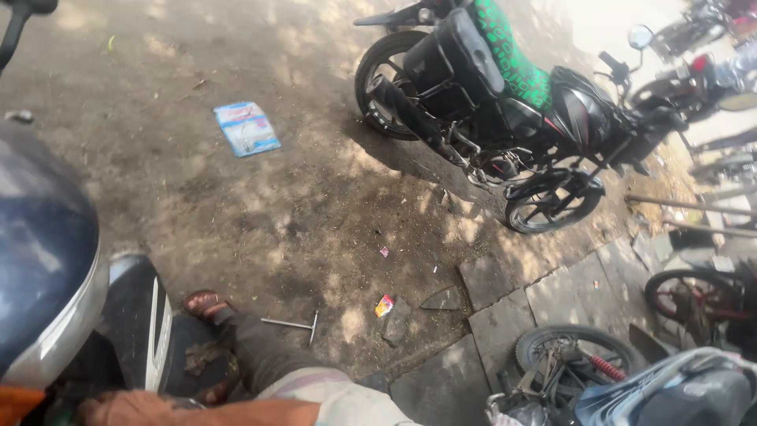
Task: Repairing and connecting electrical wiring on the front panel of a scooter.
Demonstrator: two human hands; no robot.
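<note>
Only one of my hands shows, at the bottom left edge. It is my left hand (118,407), greasy, reaching under the dark blue and silver body of a scooter (47,260). Its fingers are cut off by the frame edge, so whether they grip anything is unclear. My forearm and light sleeve (339,404) run along the bottom edge. My leg in dark trousers stretches out to a foot in a brown sandal (206,304). A T-shaped metal wrench (298,323) lies on the dirt just right of that foot. My right hand is out of view.
A black motorcycle with a green seat cover (505,102) stands at the top right, with more bikes behind it. A loose wheel with a red spring (572,359) lies on stone slabs at the lower right. A blue packet (246,128) and small wrappers (384,305) litter the dirt.
</note>
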